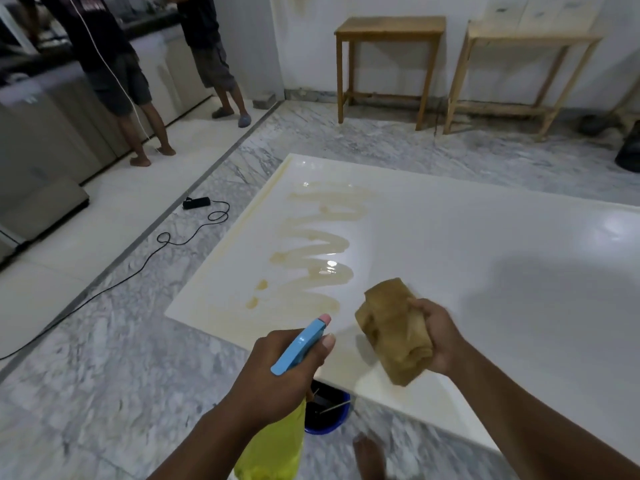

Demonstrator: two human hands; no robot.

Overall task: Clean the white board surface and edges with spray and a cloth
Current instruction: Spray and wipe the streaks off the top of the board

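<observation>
A large white board [467, 258] lies flat, raised off the marble floor. A yellowish zigzag of wet liquid [317, 244] streaks its left part. My left hand [277, 372] grips a spray bottle [298, 344] with a blue trigger head, pink nozzle tip and yellow body, its nozzle pointing toward the board's near edge. My right hand [438, 336] holds a bunched tan cloth [393, 330] just above the board's near corner area.
A blue bucket [327, 410] sits under the board's near edge by my bare foot [369, 452]. A black cable with an adapter [196, 202] trails across the floor at left. Two people stand at a counter at far left. Two wooden tables [388, 64] stand against the back wall.
</observation>
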